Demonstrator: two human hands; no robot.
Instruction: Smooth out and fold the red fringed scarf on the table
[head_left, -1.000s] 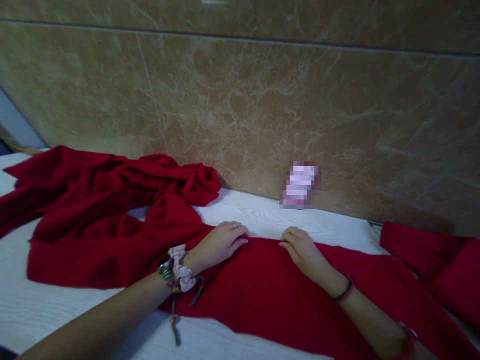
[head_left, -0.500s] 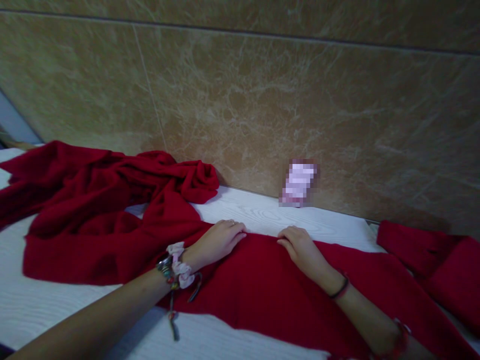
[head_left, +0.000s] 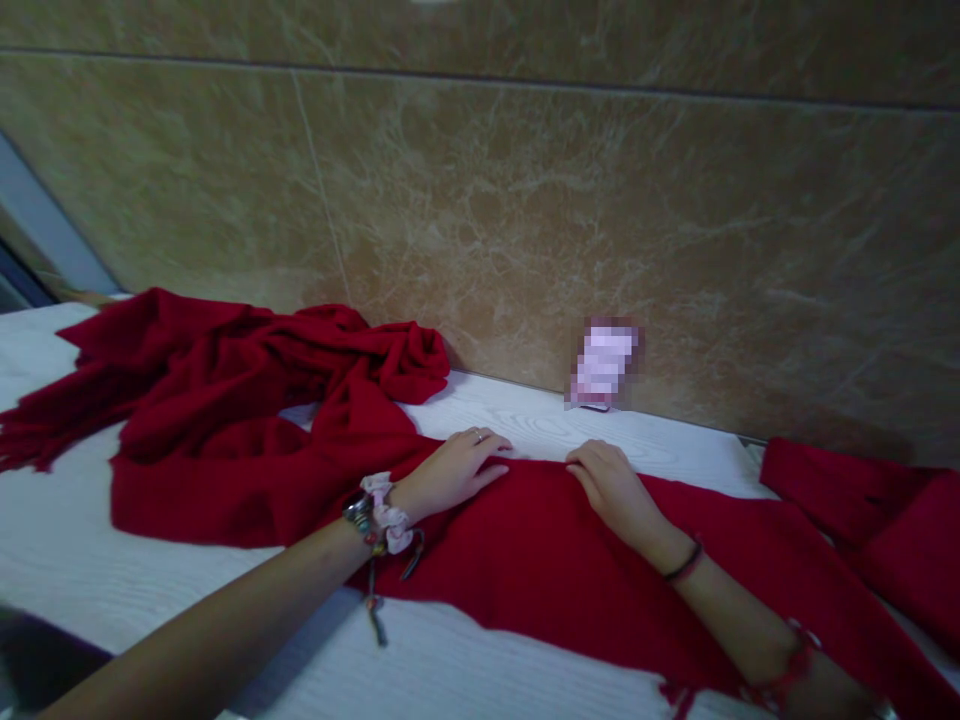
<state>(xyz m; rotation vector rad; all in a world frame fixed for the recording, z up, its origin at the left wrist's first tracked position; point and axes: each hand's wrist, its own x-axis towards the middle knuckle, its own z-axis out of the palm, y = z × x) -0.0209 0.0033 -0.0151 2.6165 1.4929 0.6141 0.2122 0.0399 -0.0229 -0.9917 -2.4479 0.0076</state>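
A long red scarf (head_left: 540, 560) lies spread over the white surface. My left hand (head_left: 454, 472) rests at its far edge, fingers stretched and thumb apart, holding nothing. A short way to the right, my right hand (head_left: 615, 495) has bent fingers and thumb close together at the same edge, on the cloth. Only a short stretch of that edge shows between the two hands. The scarf's left part is bunched into loose folds with a fringe (head_left: 26, 435) at its end, and another bit of fringe (head_left: 679, 695) shows near the right forearm.
A blurred-out phone-like object (head_left: 604, 365) leans against the brown marbled wall (head_left: 465, 200) behind the white wood-grain table (head_left: 517, 405). More folded red cloth (head_left: 862, 510) lies at the right. A dark shape (head_left: 52, 650) sits below the table's near left edge.
The view has swung slightly left, showing more fringe. My left thumb has parted from its fingers, and that hand is slightly nearer the right one. My right hand stays at the scarf's edge.
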